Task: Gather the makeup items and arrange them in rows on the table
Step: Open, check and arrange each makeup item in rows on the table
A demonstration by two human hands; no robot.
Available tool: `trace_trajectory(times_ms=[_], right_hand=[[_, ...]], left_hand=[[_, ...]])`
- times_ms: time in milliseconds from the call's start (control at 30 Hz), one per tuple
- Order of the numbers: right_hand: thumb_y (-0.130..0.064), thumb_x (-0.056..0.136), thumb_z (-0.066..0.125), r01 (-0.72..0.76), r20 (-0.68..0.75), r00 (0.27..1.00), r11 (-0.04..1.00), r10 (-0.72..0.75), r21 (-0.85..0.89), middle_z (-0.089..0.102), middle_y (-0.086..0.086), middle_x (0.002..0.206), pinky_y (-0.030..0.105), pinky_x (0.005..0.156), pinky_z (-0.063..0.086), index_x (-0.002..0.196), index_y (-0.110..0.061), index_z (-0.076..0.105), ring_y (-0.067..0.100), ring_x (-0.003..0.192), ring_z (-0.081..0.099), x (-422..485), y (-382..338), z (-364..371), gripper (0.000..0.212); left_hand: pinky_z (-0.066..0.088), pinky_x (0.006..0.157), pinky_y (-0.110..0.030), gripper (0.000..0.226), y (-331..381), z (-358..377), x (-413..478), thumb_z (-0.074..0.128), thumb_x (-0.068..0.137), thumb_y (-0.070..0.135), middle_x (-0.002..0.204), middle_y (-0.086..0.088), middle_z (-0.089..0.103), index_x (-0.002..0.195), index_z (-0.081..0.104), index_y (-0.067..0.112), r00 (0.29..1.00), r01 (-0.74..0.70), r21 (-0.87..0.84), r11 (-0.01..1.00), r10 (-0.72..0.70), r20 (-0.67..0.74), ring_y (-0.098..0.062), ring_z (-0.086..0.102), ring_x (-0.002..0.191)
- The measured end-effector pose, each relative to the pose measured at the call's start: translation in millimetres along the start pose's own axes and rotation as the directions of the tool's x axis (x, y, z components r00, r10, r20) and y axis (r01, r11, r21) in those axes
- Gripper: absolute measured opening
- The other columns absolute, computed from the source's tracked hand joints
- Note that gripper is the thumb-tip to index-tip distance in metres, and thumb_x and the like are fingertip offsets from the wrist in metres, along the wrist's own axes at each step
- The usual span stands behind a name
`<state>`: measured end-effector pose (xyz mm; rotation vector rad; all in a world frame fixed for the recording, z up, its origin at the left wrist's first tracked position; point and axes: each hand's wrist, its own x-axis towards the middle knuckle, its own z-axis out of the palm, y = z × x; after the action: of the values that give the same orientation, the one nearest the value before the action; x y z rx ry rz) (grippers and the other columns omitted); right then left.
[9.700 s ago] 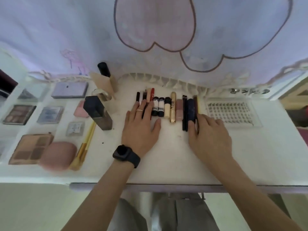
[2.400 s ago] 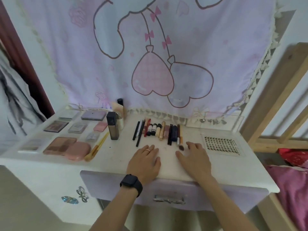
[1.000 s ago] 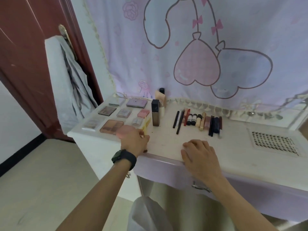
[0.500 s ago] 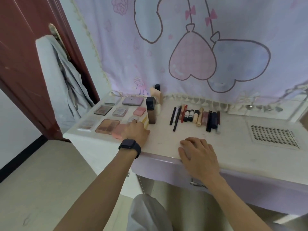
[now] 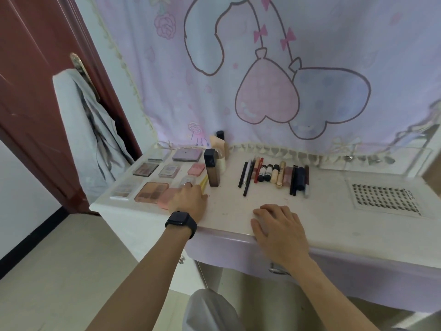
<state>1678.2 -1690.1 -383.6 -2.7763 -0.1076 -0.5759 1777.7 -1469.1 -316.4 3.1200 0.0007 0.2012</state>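
A row of pencils, lipsticks and small tubes (image 5: 274,174) lies side by side at the back middle of the white table (image 5: 334,225). Several eyeshadow palettes (image 5: 145,168) and compacts lie in rows on the left side. My left hand (image 5: 188,199), with a black watch on its wrist, rests with straight fingers on a pink puff (image 5: 165,200) beside a yellow brush (image 5: 204,182). My right hand (image 5: 279,225) lies flat on the table near the front edge, holding nothing. A tall dark bottle (image 5: 212,170) stands upright between the two groups.
A clear tray of false lashes (image 5: 385,199) lies at the right. A beige tube with a black cap (image 5: 220,144) stands at the back by the printed curtain (image 5: 262,68). A red door (image 5: 35,91) with a grey garment (image 5: 83,130) stands left of the table.
My left hand has gone from the middle of the table to the pink puff on the left and has stayed there. My right hand remains flat near the front edge.
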Motion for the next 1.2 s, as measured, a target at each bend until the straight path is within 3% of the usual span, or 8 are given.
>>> trace_trajectory(times_ms=[233, 500, 600, 700, 800, 967, 1033, 1200], right_hand=[[-0.029, 0.098, 0.057, 0.019, 0.042, 0.999, 0.987, -0.026, 0.159, 0.069, -0.005, 0.125, 0.035, 0.099, 0.050, 0.119, -0.021, 0.073, 0.018, 0.119, 0.057, -4.0, 17.1, -10.3, 0.028], [-0.023, 0.088, 0.073, -0.151, -0.132, 0.981, 0.985, 0.139, -0.086, 0.074, -0.004, 0.109, 0.039, 0.082, 0.055, 0.104, -0.020, 0.077, 0.023, 0.102, 0.067, -45.4, 115.9, -60.4, 0.016], [-0.031, 0.093, 0.064, -0.172, -0.206, 0.967, 0.982, 0.153, -0.078, 0.074, -0.002, 0.115, 0.039, 0.084, 0.057, 0.108, -0.020, 0.078, 0.022, 0.105, 0.068, -63.5, 138.8, -65.5, 0.023], [-0.038, 0.096, 0.050, -0.152, -0.271, 0.953, 0.987, 0.135, -0.043, 0.073, -0.004, 0.119, 0.037, 0.090, 0.058, 0.113, -0.021, 0.078, 0.018, 0.109, 0.067, -71.0, 137.9, -62.0, 0.037], [-0.038, 0.092, 0.055, -0.190, -0.301, 0.936, 0.982, 0.184, 0.009, 0.075, -0.007, 0.114, 0.033, 0.086, 0.058, 0.108, -0.023, 0.079, 0.014, 0.105, 0.068, -66.9, 133.9, -61.1, 0.032], [-0.036, 0.091, 0.060, -0.180, -0.300, 0.937, 0.983, 0.178, 0.020, 0.074, -0.009, 0.115, 0.030, 0.085, 0.058, 0.108, -0.025, 0.078, 0.010, 0.106, 0.066, -68.8, 137.8, -60.0, 0.027], [-0.036, 0.090, 0.061, -0.179, -0.314, 0.933, 0.983, 0.179, 0.028, 0.074, -0.010, 0.116, 0.029, 0.086, 0.057, 0.108, -0.026, 0.078, 0.009, 0.107, 0.065, -68.8, 139.1, -57.7, 0.026], [-0.040, 0.093, 0.056, -0.172, -0.299, 0.938, 0.984, 0.175, 0.036, 0.072, -0.013, 0.119, 0.026, 0.090, 0.054, 0.112, -0.029, 0.076, 0.006, 0.112, 0.061, -68.4, 142.4, -53.5, 0.030]], left_hand=[[0.049, 0.077, -0.036, 0.032, 45.8, -3.4, -22.5, 0.045, 0.098, 0.045, 0.120, 0.007, 0.062, 0.122, 0.063, 0.033, 0.982, -0.190, -0.101, 0.977, 0.187, -0.037, -0.021, 0.061, 0.105], [0.046, 0.072, -0.028, 0.031, 157.2, -0.1, -36.7, 0.049, 0.097, 0.049, 0.114, 0.011, 0.063, 0.122, 0.062, 0.037, 0.915, -0.397, -0.351, 0.848, 0.397, -0.076, -0.014, 0.060, 0.102], [0.041, 0.068, -0.029, 0.032, 197.8, 1.8, -37.8, 0.049, 0.096, 0.049, 0.117, 0.006, 0.062, 0.123, 0.059, 0.034, 0.896, -0.436, -0.359, 0.825, 0.435, -0.088, -0.019, 0.060, 0.102], [0.048, 0.076, -0.037, 0.035, 228.7, 5.4, -34.8, 0.046, 0.097, 0.050, 0.131, 0.002, 0.055, 0.127, 0.053, 0.032, 0.891, -0.445, -0.312, 0.840, 0.449, -0.061, -0.023, 0.051, 0.124], [0.052, 0.081, -0.041, 0.034, 244.2, 10.3, -29.6, 0.041, 0.100, 0.047, 0.132, -0.003, 0.052, 0.129, 0.049, 0.031, 0.898, -0.430, -0.245, 0.869, 0.440, -0.015, -0.024, 0.038, 0.138], [0.054, 0.075, -0.039, 0.028, 250.7, 16.4, -28.2, 0.038, 0.103, 0.039, 0.122, -0.006, 0.052, 0.117, 0.055, 0.023, 0.903, -0.425, -0.201, 0.882, 0.427, -0.035, -0.026, 0.048, 0.123], [0.054, 0.071, -0.039, 0.024, 250.0, 17.6, -28.8, 0.039, 0.103, 0.037, 0.115, -0.006, 0.053, 0.114, 0.055, 0.023, 0.902, -0.426, -0.223, 0.877, 0.431, -0.030, -0.026, 0.055, 0.105], [0.043, 0.065, -0.034, 0.018, 242.2, 18.4, -33.0, 0.047, 0.099, 0.032, 0.110, -0.005, 0.057, 0.112, 0.049, 0.020, 0.930, -0.346, -0.360, 0.867, 0.366, -0.011, -0.023, 0.047, 0.079]])
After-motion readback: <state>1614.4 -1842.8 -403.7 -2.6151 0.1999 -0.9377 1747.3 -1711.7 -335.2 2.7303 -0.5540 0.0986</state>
